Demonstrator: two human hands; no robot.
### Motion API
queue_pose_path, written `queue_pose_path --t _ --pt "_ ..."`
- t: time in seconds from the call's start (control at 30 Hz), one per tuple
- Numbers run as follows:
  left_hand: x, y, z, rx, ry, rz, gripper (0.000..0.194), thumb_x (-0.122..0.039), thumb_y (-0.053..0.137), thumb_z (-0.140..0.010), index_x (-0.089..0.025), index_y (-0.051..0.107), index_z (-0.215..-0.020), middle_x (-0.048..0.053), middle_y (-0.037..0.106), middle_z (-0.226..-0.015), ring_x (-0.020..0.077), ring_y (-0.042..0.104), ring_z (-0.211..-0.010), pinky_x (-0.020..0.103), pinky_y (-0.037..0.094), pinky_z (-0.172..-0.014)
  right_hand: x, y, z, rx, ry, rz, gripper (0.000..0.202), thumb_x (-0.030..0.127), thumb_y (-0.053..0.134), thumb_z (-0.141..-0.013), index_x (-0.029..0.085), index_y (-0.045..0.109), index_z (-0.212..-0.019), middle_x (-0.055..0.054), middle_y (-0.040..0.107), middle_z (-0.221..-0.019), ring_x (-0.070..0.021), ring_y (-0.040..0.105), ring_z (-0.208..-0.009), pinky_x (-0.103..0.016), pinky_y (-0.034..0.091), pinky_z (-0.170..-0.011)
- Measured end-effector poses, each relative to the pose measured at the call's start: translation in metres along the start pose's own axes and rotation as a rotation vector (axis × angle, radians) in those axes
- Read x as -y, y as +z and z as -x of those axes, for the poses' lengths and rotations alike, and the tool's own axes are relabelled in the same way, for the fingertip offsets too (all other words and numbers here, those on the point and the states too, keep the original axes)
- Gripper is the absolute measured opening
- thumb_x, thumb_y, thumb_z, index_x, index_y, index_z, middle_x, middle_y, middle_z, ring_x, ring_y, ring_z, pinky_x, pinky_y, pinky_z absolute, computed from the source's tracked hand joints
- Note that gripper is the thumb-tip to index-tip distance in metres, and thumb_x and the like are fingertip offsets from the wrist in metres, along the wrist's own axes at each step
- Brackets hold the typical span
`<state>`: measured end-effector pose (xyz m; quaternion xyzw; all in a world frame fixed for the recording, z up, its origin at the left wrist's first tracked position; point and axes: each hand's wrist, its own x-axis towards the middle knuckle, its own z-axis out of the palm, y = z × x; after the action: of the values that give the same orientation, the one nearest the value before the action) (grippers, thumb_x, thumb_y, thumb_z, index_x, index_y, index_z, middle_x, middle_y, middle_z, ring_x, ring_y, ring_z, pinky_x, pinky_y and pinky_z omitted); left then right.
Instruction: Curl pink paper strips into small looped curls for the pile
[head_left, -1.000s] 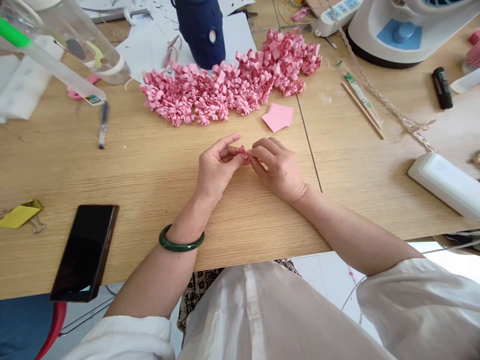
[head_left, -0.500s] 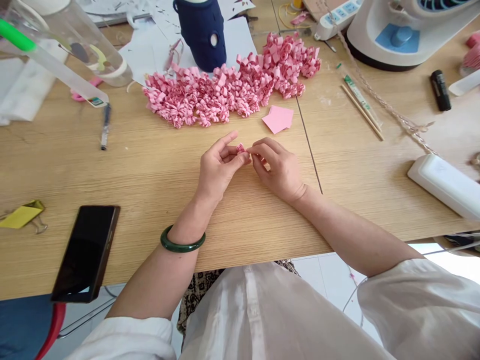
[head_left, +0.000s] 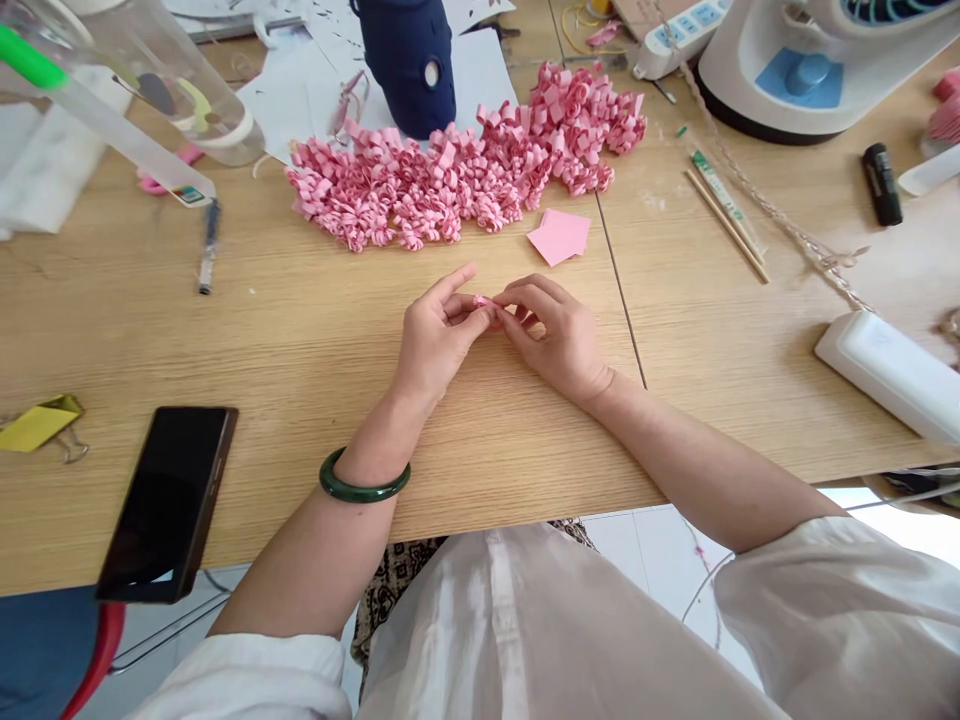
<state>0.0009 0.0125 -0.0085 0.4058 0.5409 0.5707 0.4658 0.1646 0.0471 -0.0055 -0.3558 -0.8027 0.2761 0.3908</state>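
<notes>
Between my two hands, above the wooden table (head_left: 315, 340), is a small pink paper piece (head_left: 481, 301). My left hand (head_left: 441, 335) pinches it between thumb and fingers, its index finger stretched out. From the other side, the thumb and index fingertips of my right hand (head_left: 553, 328) close on the same piece. Its exact shape is mostly hidden by the fingers. Just beyond my hands lie flat pink paper pieces (head_left: 559, 237), and behind them stretches a long heap of curled pink paper flowers (head_left: 450, 180).
A dark blue cup (head_left: 409, 70) stands behind the heap. To the left are a phone (head_left: 169, 500), a pen (head_left: 209, 250) and a clear bottle (head_left: 180, 90). On the right are thin sticks (head_left: 727, 225), a black marker (head_left: 882, 184), a white device (head_left: 892, 365) and a fan base (head_left: 780, 80).
The small pink piece has turned a little between my fingertips, and less of it shows. My right fingers have shifted slightly towards my left thumb.
</notes>
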Motion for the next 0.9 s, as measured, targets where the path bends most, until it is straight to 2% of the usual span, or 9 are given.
queue_pose_path --t 0.1,0.23,0.37,0.5,0.7,0.8,0.9 --pt "-0.002 0.000 0.000 -0.004 -0.014 0.004 0.065 -0.027 0.083 -0.078 -0.013 0.067 -0.139 0.003 0.080 -0.091 0.0185 0.078 -0.088 0.034 0.066 -0.093 -0.002 0.000 -0.001 -0.013 -0.038 0.043 0.014 0.024 0.060 -0.105 0.019 0.071 -0.097 -0.007 0.070 -0.100 -0.0172 0.065 -0.087 -0.031 0.052 -0.075" --pt "-0.004 -0.001 0.001 0.024 -0.013 -0.016 0.066 -0.030 0.084 -0.077 -0.013 0.068 -0.138 0.005 0.083 -0.099 0.0208 0.079 -0.095 0.037 0.065 -0.098 -0.005 0.002 -0.003 -0.061 0.046 -0.030 0.011 0.022 0.066 -0.101 0.018 0.068 -0.091 -0.003 0.067 -0.093 -0.0137 0.059 -0.076 -0.028 0.049 -0.069" --pt "-0.001 -0.003 -0.001 0.081 0.095 -0.095 0.073 -0.025 0.086 -0.073 -0.012 0.066 -0.142 0.007 0.084 -0.102 0.0204 0.079 -0.093 0.033 0.066 -0.093 -0.009 0.005 -0.005 -0.093 0.113 -0.176 0.014 0.027 0.073 -0.097 0.017 0.068 -0.088 -0.002 0.065 -0.096 -0.0108 0.055 -0.073 -0.026 0.050 -0.069" --pt "0.004 -0.005 -0.003 0.081 0.210 -0.182 0.068 -0.030 0.085 -0.079 -0.015 0.066 -0.142 0.007 0.083 -0.099 0.0183 0.078 -0.090 0.031 0.066 -0.091 -0.011 0.007 -0.004 -0.106 0.088 -0.233 0.004 0.014 0.072 -0.092 0.017 0.071 -0.091 -0.003 0.065 -0.100 -0.0093 0.055 -0.074 -0.024 0.051 -0.071" --pt "0.011 -0.008 -0.005 0.080 0.220 -0.234 0.065 -0.032 0.083 -0.086 -0.017 0.064 -0.146 0.007 0.083 -0.098 0.0181 0.078 -0.087 0.031 0.067 -0.088 -0.006 0.007 -0.003 -0.119 0.064 -0.270 0.008 0.010 0.068 -0.091 0.016 0.072 -0.092 -0.005 0.065 -0.103 -0.0092 0.057 -0.076 -0.021 0.047 -0.060" --pt "0.010 -0.008 -0.003 0.072 0.329 -0.346 0.060 -0.026 0.077 -0.090 -0.018 0.063 -0.147 0.006 0.082 -0.101 0.0168 0.077 -0.088 0.029 0.066 -0.089 -0.006 0.007 -0.006 -0.105 0.127 -0.308 0.007 0.009 0.069 -0.089 0.016 0.070 -0.087 -0.004 0.067 -0.097 -0.0095 0.057 -0.076 -0.021 0.047 -0.061" --pt "0.005 -0.009 -0.002 0.074 0.535 -0.528 0.057 -0.015 0.069 -0.092 -0.021 0.064 -0.148 0.007 0.079 -0.116 0.0159 0.075 -0.097 0.027 0.064 -0.092 -0.006 0.005 -0.009 -0.011 0.278 -0.423 0.011 0.014 0.072 -0.090 0.016 0.066 -0.081 0.000 0.065 -0.080 -0.0090 0.057 -0.069 -0.021 0.047 -0.059"
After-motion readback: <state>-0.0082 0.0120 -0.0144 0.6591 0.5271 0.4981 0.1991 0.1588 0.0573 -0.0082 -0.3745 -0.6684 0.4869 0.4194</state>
